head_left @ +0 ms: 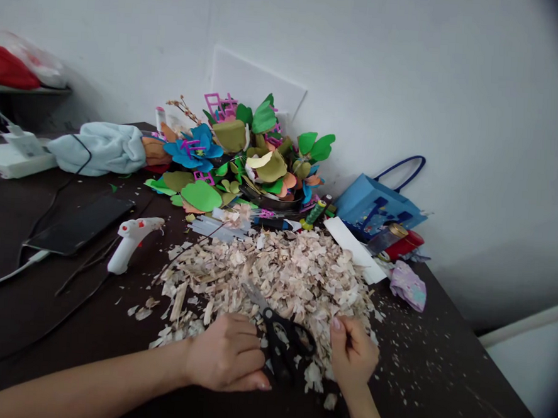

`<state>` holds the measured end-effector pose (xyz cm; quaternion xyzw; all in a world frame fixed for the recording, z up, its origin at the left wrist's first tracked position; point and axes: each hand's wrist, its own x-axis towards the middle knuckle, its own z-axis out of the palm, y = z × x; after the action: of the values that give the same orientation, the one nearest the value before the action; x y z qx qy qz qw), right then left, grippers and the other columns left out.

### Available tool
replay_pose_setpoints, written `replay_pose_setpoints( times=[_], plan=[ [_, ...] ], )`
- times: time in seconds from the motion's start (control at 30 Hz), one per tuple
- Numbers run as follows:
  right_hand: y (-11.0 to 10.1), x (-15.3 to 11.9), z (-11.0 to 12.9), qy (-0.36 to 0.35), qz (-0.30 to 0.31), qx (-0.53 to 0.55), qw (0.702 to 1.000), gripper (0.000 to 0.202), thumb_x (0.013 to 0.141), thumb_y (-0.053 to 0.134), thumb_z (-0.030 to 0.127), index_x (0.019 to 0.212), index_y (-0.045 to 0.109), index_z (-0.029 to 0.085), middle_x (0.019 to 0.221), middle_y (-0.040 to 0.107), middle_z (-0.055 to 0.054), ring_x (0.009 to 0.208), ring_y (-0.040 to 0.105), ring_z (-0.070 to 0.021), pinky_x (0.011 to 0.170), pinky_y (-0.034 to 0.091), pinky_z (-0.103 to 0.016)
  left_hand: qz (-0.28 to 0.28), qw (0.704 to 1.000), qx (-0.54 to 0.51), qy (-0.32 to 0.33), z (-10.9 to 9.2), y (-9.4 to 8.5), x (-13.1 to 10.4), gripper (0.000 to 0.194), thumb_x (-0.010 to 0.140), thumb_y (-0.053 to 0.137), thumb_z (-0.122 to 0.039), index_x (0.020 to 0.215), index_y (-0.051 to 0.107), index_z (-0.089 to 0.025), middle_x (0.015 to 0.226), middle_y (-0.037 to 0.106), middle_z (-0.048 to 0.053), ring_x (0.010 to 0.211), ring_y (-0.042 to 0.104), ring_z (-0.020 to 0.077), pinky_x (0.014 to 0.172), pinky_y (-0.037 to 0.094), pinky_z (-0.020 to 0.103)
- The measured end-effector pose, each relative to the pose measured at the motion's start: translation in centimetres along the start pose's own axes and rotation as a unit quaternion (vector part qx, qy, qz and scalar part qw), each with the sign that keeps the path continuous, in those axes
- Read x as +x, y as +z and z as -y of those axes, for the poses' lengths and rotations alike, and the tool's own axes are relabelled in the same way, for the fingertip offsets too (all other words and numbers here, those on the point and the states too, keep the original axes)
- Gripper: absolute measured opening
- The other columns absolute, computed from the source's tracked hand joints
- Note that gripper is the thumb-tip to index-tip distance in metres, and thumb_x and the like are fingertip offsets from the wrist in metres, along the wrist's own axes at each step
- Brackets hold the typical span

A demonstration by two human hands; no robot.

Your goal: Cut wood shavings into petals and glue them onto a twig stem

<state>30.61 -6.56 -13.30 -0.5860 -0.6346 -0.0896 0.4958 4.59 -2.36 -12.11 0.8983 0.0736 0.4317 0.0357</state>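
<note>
A wide heap of pale, dry, torn flakes, like shredded petals or bark, covers the middle of the dark table. Black-handled scissors lie on its near side, blades pointing away to the left. Just left of their handles, my left hand rests with knuckles up and fingers curled in; its palm is hidden. On the other side of the handles, my right hand is closed, thumb against the curled fingers, at the heap's right edge. Whatever either hand may hold is out of sight.
A white glue gun and a black phone with cables lie left. Behind the heap are glue sticks and a pile of colourful fake flowers. A blue bag, white strip and purple cloth are right.
</note>
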Motion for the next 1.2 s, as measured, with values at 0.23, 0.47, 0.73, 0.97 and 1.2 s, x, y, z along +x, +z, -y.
replay_pose_setpoints(
  times=[0.23,0.47,0.73,0.97,1.2],
  plan=[
    [-0.3,0.0,0.7,0.0,0.01,0.009,1.0,0.031,0.096,0.056,0.036,0.069,0.06,0.021,0.055,0.056,0.002,0.049,0.049,-0.0142,0.053,0.038,-0.029,0.006,1.0,-0.017,0.0,0.0,0.1,0.0,0.051,0.108,0.027,-0.035,0.069,0.056,-0.019,0.052,0.052,0.001,0.049,0.046,0.0166,0.05,0.035,0.033],
    [-0.5,0.6,0.4,-0.027,0.003,0.003,1.0,0.031,0.095,0.058,0.031,0.066,0.057,0.021,0.051,0.048,0.004,0.044,0.045,-0.0121,0.048,0.037,-0.026,0.008,1.0,-0.025,0.005,-0.1,0.0,-0.1,0.051,0.108,0.025,-0.035,0.07,0.057,-0.019,0.053,0.053,0.001,0.049,0.046,0.0164,0.051,0.035,0.033],
    [-0.5,0.7,0.9,-0.08,0.0,-0.011,0.997,0.026,0.095,0.057,0.026,0.069,0.058,0.02,0.051,0.051,0.004,0.044,0.047,-0.0119,0.047,0.039,-0.025,0.009,1.0,-0.022,0.013,-0.2,-0.3,0.3,0.051,0.108,0.026,-0.033,0.069,0.056,-0.019,0.053,0.053,0.001,0.05,0.047,0.0162,0.052,0.037,0.032],
    [-0.5,0.9,2.2,-0.127,-0.007,-0.004,0.992,0.026,0.093,0.057,0.019,0.067,0.054,0.021,0.051,0.05,0.005,0.043,0.046,-0.0107,0.047,0.037,-0.023,0.007,0.999,-0.037,0.016,-0.2,-0.2,0.2,0.05,0.107,0.029,-0.033,0.07,0.058,-0.018,0.054,0.054,0.002,0.051,0.048,0.0166,0.053,0.038,0.031],
    [-0.3,0.8,2.6,-0.121,-0.001,0.018,0.992,0.026,0.091,0.057,0.016,0.066,0.052,0.022,0.052,0.049,0.005,0.044,0.045,-0.0112,0.047,0.037,-0.023,0.01,0.999,-0.032,0.024,-0.2,-0.3,0.2,0.051,0.107,0.029,-0.033,0.069,0.059,-0.017,0.054,0.055,0.002,0.051,0.047,0.0165,0.052,0.037,0.032]
  ],
)
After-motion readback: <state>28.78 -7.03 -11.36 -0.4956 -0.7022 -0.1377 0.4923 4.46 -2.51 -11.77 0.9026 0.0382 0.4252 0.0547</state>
